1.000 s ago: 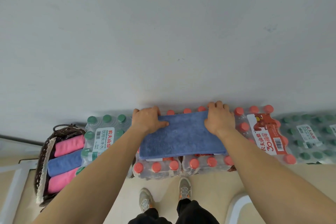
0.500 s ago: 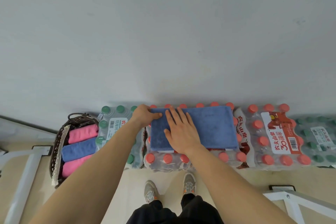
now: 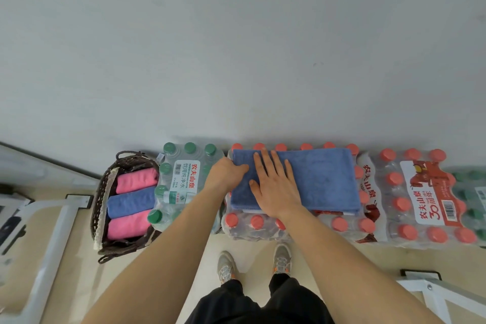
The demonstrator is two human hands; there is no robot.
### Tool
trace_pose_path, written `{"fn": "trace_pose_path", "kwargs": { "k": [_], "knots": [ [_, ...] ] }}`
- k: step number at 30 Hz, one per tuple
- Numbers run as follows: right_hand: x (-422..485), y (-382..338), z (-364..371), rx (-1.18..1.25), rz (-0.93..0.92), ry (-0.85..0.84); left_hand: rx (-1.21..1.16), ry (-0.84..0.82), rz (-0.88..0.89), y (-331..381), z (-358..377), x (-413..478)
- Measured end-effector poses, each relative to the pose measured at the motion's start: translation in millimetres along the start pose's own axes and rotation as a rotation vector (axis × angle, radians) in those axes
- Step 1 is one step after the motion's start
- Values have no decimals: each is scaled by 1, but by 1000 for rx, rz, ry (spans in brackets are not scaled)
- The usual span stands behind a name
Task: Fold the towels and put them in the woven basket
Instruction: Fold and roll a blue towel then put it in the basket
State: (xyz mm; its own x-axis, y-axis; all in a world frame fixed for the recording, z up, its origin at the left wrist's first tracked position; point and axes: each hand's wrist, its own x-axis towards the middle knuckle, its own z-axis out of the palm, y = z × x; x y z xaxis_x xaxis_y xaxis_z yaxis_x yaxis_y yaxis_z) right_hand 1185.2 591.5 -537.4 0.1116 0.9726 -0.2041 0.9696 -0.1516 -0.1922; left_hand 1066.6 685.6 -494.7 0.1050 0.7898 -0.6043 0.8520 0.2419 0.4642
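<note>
Blue towel (image 3: 320,179) beneath flat right hand (image 3: 274,188), its left edge in left hand (image 3: 226,173)

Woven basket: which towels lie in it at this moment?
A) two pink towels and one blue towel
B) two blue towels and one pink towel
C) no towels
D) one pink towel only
A: the woven basket holds a pink towel, a blue towel and a second pink towel, side by side.
</note>
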Motion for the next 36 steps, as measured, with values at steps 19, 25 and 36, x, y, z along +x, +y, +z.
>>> {"fn": "trace_pose_path", "kwargs": {
  "k": [19, 25, 36],
  "knots": [
    [-1, -31, -4, -68, -218, -104, -65, 351, 34, -62, -89, -8],
    [-1, -55, -9, -85, -384, -162, -76, 456, 40, -69, -132, -9],
    [6, -49, -32, -47, -413, -177, -92, 303, 301, -5, -106, -30]
  ]
}}
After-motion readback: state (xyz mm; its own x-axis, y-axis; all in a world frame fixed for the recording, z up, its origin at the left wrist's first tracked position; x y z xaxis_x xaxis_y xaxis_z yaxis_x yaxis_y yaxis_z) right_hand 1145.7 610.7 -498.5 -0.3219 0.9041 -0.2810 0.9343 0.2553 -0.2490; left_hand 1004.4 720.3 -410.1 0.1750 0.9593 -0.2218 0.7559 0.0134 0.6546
